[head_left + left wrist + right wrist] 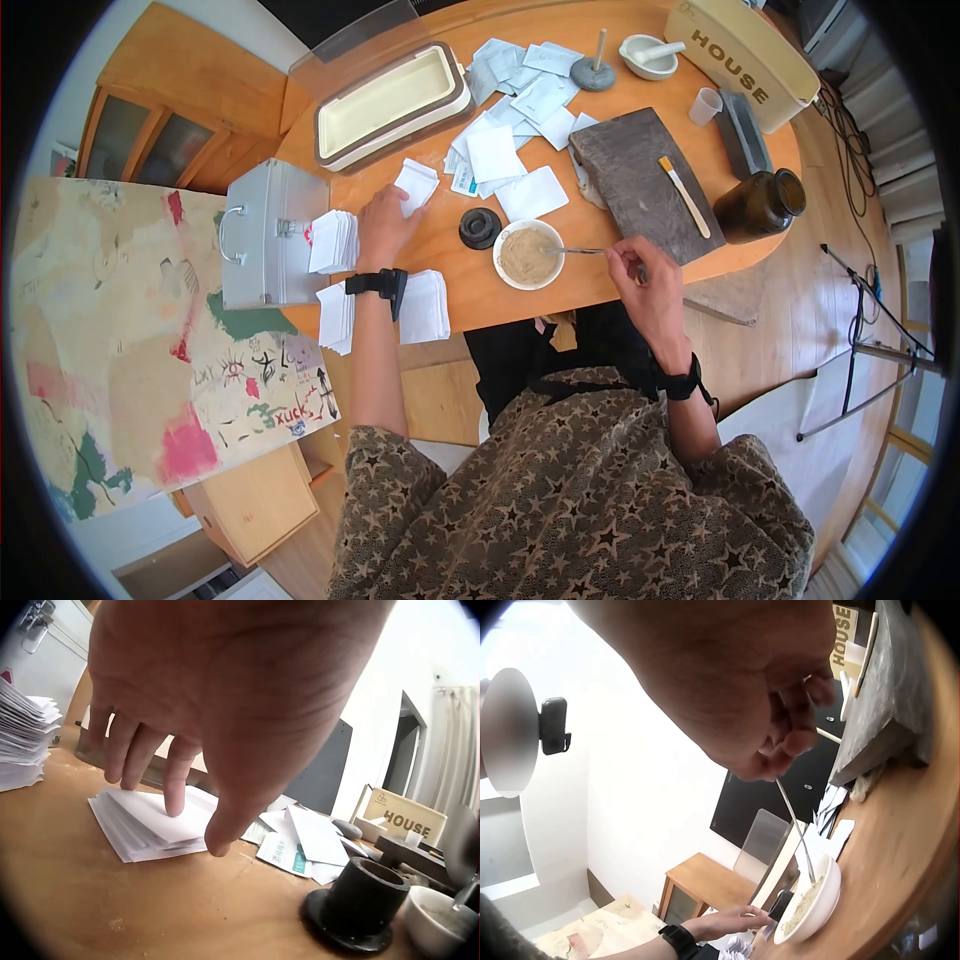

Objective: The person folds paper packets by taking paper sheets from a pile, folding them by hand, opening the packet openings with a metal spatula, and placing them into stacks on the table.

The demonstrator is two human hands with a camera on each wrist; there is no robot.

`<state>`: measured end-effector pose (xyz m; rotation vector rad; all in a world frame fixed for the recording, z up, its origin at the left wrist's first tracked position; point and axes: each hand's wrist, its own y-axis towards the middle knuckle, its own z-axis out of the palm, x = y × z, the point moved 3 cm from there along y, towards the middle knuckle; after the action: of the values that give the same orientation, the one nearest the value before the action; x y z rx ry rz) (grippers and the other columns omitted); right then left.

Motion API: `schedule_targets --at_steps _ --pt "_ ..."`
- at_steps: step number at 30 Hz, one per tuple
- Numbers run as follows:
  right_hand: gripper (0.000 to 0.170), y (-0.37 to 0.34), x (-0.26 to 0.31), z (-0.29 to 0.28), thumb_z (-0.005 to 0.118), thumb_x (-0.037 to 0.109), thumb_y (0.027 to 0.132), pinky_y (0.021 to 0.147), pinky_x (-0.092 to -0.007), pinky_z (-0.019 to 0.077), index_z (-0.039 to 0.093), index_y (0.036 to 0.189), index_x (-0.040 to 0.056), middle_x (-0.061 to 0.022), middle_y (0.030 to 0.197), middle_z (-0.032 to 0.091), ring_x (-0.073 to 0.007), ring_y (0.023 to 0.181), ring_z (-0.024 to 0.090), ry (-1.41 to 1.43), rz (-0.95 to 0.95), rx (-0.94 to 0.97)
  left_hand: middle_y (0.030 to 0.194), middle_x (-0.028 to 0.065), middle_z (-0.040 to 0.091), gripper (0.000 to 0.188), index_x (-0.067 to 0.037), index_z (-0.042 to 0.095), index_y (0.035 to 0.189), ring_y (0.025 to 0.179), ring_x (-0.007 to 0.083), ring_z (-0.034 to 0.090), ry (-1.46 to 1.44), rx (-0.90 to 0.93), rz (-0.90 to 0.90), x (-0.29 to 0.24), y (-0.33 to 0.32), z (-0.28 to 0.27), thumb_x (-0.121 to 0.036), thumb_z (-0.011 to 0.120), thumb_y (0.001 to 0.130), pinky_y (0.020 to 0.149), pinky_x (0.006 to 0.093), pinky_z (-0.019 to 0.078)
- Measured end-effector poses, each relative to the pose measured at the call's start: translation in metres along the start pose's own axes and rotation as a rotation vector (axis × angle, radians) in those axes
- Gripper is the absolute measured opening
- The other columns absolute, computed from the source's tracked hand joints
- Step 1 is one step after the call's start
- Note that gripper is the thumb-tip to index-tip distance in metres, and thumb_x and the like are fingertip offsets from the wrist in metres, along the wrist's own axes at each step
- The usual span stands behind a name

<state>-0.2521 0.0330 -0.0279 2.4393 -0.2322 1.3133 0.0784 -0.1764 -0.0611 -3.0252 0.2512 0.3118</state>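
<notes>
White paper packets (161, 821) lie in a low, slightly fanned stack on the desk (640, 98), near the black cup and under the left hand (388, 220). That hand is spread, its fingers reaching down; the index fingertip touches the top packet and the thumb sits at the stack's edge, without closing round it. The packets should be light, thin and easily creased, apt to slide over one another; pinching a single one by a corner or edge looks surest.

The right hand (648, 290) pinches the handle of a slim metal utensil (798, 829), perhaps a spoon; its tip is hidden in the bowl. Stiff and light, it suits a hold well up the handle, as now. The white bowl (828, 904) holds tan powder (524, 258), likely soft and easily spilled; the bowl itself looks smooth and probably breakable, best steadied by its outer wall.

Beside it stands the black cup (480, 226) on a flared base, its contents unclear. Farther off, a white mortar (637, 68) holds a pestle (662, 50). The brown glass jar (745, 212) stands uncapped; what it contains cannot be told. The silver case (265, 255) is closed.
</notes>
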Motion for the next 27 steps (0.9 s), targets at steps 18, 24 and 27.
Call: schedule_targets --at_steps 18,24,27 --pt "0.013 0.002 0.002 0.0 0.074 0.009 0.089 0.062 -0.0348 0.0458 0.064 0.084 0.0022 -0.0092 0.07 0.063 -0.0227 0.061 0.06 0.018 -0.01 -0.008 0.114 0.0155 0.07 0.043 -0.009 0.06 0.114 0.112 0.0323 0.065 0.052 -0.105 0.008 -0.012 -0.023 -0.026 -0.029 0.081 0.083 0.103 0.0478 0.042" --pt "0.011 0.003 0.005 -0.004 0.075 0.007 0.089 0.061 -0.0346 0.0464 0.066 0.086 0.0016 -0.0087 0.071 0.063 -0.022 0.061 0.061 0.028 -0.053 -0.035 0.109 0.0168 0.07 0.043 -0.007 0.059 0.113 0.102 0.0361 0.064 -0.005 -0.159 0.097 -0.059 -0.075 -0.05 -0.022 0.082 0.08 0.097 0.045 0.0446" --pt "0.01 0.003 0.006 -0.01 0.075 0.006 0.089 0.061 -0.0326 0.0471 0.067 0.088 0.0005 -0.0089 0.071 0.064 -0.0198 0.063 0.061 0.068 -0.034 -0.066 0.108 0.0173 0.07 0.044 -0.006 0.059 0.115 0.1 0.0369 0.063 -0.051 -0.178 0.153 -0.079 -0.101 -0.051 -0.02 0.082 0.08 0.096 0.044 0.0445"
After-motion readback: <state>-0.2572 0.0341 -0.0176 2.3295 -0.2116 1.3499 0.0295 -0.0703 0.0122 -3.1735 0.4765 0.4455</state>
